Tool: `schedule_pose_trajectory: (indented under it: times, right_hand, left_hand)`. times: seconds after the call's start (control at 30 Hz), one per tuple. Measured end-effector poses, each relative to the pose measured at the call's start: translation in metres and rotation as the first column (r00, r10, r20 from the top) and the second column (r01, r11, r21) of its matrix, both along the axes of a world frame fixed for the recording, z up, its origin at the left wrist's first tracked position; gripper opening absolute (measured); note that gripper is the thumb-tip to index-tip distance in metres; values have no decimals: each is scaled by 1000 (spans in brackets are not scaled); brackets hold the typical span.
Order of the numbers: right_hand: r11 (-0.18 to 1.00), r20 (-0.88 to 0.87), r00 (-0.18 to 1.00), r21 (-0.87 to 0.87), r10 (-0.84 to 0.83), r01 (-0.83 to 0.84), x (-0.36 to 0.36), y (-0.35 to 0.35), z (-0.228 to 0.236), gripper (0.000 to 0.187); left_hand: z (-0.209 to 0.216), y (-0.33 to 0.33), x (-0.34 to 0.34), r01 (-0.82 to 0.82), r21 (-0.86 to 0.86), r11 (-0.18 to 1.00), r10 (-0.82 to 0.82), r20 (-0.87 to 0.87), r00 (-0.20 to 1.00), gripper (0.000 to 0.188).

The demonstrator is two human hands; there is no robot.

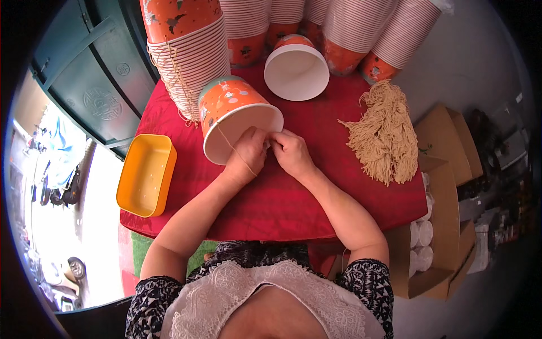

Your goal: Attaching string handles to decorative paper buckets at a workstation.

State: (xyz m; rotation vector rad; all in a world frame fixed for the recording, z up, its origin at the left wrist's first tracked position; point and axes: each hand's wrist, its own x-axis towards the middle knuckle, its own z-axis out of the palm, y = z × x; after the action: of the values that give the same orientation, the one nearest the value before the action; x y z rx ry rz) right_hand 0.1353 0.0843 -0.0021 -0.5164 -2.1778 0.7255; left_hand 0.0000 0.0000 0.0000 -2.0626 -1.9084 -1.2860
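An orange paper bucket with a white rim lies tilted on the table, its mouth facing me. A thin tan cord comes over its rim and runs across my left wrist. My left hand is closed at the bucket's mouth, with its fingertips against those of my right hand. My right hand pinches at the right side of the rim. A tiny pale bit shows between the fingers, too small to name. Right of the hands lies a heap of tan cords.
A red cloth covers the table. A yellow plastic tub stands at left. Beyond are a white-lined bucket on its side and tall bucket stacks. Open cardboard boxes holding white rolled items stand at right; a green metal door is at left.
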Motion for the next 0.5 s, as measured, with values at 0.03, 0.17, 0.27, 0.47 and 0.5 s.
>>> schedule_pose_trajectory:
  times: [0.03, 0.17, 0.27, 0.47, 0.5]
  right_hand:
    - [1000, -3, 1000, -4, 2, -2, 0, -1, 0, 26]
    - [1000, -89, 996, -11, -11, 10, -5, -3, 1, 23]
    - [1000, -76, 997, 1, -8, 8, -3, -4, 1, 25]
    - [999, -64, 997, 32, 38, -36, 0, -3, 3, 29]
    - [999, -62, 997, 32, 36, -34, 0, -4, 4, 29]
  left_hand:
    - [1, -1, 1, -19, 7, 1000, 19, -24, 1000, 17]
    - [0, -1, -1, -69, 1, 998, 69, -122, 990, 14]
    - [-6, 0, -1, -72, 21, 997, 74, -143, 987, 15]
    - [-8, 1, 1, -141, -39, 989, 134, -145, 980, 19]
    - [-7, 1, 1, -139, -40, 989, 132, -144, 981, 19]
